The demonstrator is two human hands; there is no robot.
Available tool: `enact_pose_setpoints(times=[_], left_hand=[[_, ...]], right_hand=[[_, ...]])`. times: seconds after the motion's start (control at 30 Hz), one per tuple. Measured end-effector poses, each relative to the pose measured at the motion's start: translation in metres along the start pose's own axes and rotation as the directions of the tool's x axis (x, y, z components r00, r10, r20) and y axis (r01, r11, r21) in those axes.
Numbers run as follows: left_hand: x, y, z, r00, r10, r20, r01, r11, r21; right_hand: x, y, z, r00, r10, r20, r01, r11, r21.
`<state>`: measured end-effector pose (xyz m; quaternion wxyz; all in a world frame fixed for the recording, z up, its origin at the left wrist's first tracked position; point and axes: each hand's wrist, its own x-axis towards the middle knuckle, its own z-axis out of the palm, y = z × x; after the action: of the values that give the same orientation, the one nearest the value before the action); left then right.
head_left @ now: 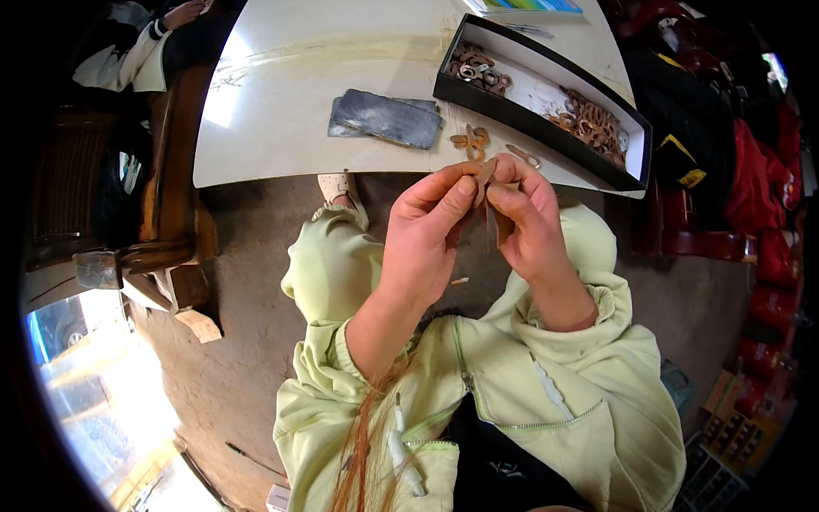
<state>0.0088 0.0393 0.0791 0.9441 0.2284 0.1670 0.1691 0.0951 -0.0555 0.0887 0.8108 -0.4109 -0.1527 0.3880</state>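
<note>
In front of my lap, just off the table's near edge, both hands pinch a small flat brown piece (485, 177). My left hand (431, 209) has its thumb and forefinger closed on it from the left. My right hand (531, 213) is closed at its other side, and a brown strip (503, 227) shows below the right fingers. The piece's full outline is hidden by the fingers. Just beyond, a small heap of brown looped pieces (469, 141) lies on the table, with a single looped piece (523, 155) to its right.
A long black-rimmed box (546, 115) with a white inside stands at the table's right, holding several brown pieces in two heaps. Two dark grey flat slabs (388, 118) overlap on the white table (281, 111). A wooden bench (175, 128) and another person's hand (183, 14) are at the left.
</note>
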Motion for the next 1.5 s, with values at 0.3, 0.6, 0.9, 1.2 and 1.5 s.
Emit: enact_pose_setpoints(times=[0.3,0.6,0.9,1.2,1.5], left_hand=[[0.001,0.005,-0.003,1.0,-0.017,0.003,0.018,0.998,-0.064],[0.003,0.001,-0.002,1.0,-0.009,0.016,0.009,1.0,-0.03],[0.003,0.0,0.001,0.997,-0.006,-0.082,0.009,0.999,0.033],[0.004,-0.001,0.003,0.999,0.012,-0.038,-0.012,1.0,-0.018],[0.004,0.004,-0.001,1.0,-0.012,-0.017,0.012,0.999,0.035]], right_hand=[[-0.002,0.004,-0.003,1.0,0.021,0.017,-0.019,0.994,-0.11],[-0.001,-0.003,-0.001,0.998,0.06,0.031,-0.058,0.995,-0.085],[0.001,0.002,-0.004,0.999,0.036,0.029,-0.032,0.992,-0.12],[0.0,0.004,-0.003,1.0,-0.013,0.007,0.013,0.995,-0.103],[0.003,0.001,0.0,0.999,0.021,0.025,-0.018,0.995,-0.101]])
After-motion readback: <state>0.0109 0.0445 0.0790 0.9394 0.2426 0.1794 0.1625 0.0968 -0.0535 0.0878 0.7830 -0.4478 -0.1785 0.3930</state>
